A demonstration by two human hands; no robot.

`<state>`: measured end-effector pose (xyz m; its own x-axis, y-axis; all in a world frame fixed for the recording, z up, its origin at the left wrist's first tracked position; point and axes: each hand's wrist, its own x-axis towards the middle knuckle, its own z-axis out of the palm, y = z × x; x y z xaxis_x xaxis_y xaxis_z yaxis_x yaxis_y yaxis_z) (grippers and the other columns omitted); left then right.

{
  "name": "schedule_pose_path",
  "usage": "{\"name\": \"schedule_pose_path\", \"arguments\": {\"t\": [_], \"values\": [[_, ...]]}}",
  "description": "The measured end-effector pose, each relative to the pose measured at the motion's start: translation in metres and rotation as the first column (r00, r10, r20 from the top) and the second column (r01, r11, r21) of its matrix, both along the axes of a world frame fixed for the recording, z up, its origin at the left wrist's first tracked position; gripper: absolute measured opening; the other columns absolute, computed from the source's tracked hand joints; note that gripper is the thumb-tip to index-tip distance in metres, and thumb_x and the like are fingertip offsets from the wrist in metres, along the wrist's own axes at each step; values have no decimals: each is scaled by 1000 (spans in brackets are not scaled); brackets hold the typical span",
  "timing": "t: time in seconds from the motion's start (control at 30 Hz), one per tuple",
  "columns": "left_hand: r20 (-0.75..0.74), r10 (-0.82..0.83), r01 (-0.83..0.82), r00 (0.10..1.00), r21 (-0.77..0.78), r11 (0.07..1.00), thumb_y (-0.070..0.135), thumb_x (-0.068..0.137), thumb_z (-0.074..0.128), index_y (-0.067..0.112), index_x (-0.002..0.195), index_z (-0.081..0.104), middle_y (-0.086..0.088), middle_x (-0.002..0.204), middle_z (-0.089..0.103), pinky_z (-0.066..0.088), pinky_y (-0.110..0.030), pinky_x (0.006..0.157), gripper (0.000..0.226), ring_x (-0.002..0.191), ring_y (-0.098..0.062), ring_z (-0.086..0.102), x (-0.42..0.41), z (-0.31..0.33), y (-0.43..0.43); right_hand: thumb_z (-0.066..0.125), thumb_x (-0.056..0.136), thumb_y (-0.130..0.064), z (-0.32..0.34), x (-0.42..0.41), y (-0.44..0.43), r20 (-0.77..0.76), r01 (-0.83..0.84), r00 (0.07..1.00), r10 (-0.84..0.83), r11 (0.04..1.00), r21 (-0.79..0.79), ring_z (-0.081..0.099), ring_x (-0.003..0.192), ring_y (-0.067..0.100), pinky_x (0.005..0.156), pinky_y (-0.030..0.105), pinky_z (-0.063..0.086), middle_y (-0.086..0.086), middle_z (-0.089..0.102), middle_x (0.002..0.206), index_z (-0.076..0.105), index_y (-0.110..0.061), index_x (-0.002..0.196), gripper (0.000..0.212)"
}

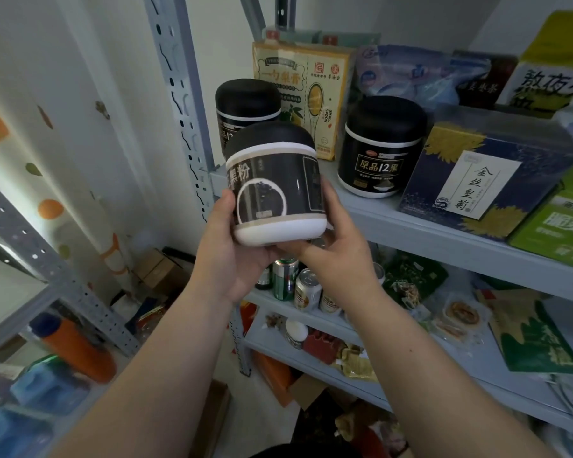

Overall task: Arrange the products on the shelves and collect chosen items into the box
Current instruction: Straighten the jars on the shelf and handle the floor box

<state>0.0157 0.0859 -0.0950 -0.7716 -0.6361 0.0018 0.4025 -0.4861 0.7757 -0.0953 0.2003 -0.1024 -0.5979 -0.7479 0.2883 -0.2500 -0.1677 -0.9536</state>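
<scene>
I hold a round jar (pixel 275 183) with a black lid, dark label and white base in front of the top shelf (pixel 444 236). My left hand (pixel 227 246) grips its left side and underside. My right hand (pixel 338 246) cups its right side and bottom. Two similar black-lidded jars stand on that shelf: one (pixel 245 107) behind the held jar, another (pixel 381 147) to its right.
On the top shelf stand a yellow carton (pixel 311 87), a navy gift box (pixel 483 180), green boxes (pixel 556 226) and blue pouches (pixel 404 74). Drink cans (pixel 295 282) and snack packs (pixel 540 338) fill lower shelves. A grey upright post (pixel 182 94) stands left. Cardboard boxes (pixel 162 269) lie on the floor.
</scene>
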Motion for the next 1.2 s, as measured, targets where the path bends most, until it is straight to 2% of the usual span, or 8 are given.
{"name": "schedule_pose_path", "arguments": {"t": [0.1, 0.2, 0.47, 0.67, 0.87, 1.0, 1.1, 1.2], "values": [[4, 64, -63, 998, -43, 997, 47, 106, 35, 26, 151, 40, -15, 140, 61, 53, -67, 91, 50, 124, -43, 61, -4, -1, -1, 84, 83, -18, 1, -2, 3, -163, 116, 979, -121, 992, -42, 50, 134, 2, 111, 39, 48, -30, 52, 138, 40, -57, 144, 85], [30, 59, -55, 998, -118, 991, 63, 83, 67, 16, 154, 36, -20, 143, 57, 55, -59, 90, 91, 128, -43, 58, -3, -1, 0, 82, 81, -13, -4, -7, 4, -306, 141, 938, -163, 986, -92, 43, 141, 7, 113, 45, 45, -24, 47, 145, 47, -49, 143, 79], [-6, -41, 42, 999, 111, 993, 61, 99, 28, 14, 140, 55, -18, 134, 65, 52, -51, 95, 68, 119, -37, 63, -2, -6, 9, 91, 76, -24, -1, -5, 7, -125, -6, 992, 3, 1000, -18, 51, 136, 4, 110, 41, 48, -16, 52, 148, 38, -41, 153, 95], [0, -54, 54, 999, 106, 993, 65, 89, 45, 14, 145, 51, -21, 139, 61, 57, -52, 90, 75, 124, -42, 61, -2, -8, 5, 86, 80, -25, -10, -11, 8, -280, 50, 958, -57, 998, -34, 41, 144, 4, 116, 45, 43, -17, 43, 157, 36, -55, 146, 87], [-14, -144, 137, 989, 408, 903, 67, 100, 37, 13, 141, 54, -26, 130, 65, 51, -65, 94, 70, 112, -47, 66, -7, -14, 10, 45, 99, -46, 0, -17, 8, -112, -61, 992, 65, 997, 43, 38, 139, -9, 117, 17, 32, -20, 41, 149, 43, -53, 138, 40], [19, -161, 136, 987, 436, 890, 70, 98, 40, 15, 143, 54, -25, 134, 63, 57, -63, 87, 72, 118, -48, 63, -7, -17, 6, 37, 102, -45, 1, -20, 4, -62, -40, 997, 43, 998, 52, 43, 138, -5, 119, 25, 33, -12, 47, 150, 49, -40, 145, 45], [128, -75, 33, 989, 303, 953, 70, 95, 41, 17, 136, 58, -22, 127, 68, 58, -62, 85, 69, 113, -45, 68, -4, -10, 9, 39, 99, -53, 2, -20, 4, -27, -33, 999, 36, 996, 79, 49, 132, -6, 112, 28, 42, -16, 53, 145, 49, -44, 145, 48], [231, 164, -119, 959, -198, 973, 57, 90, 54, 25, 142, 52, -8, 128, 70, 61, -52, 84, 61, 111, -28, 71, 4, 3, 12, 56, 86, -64, 1, -20, 1, 9, -56, 998, 55, 988, 141, 58, 117, -7, 96, 21, 50, -20, 58, 134, 43, -41, 149, 68]]}}
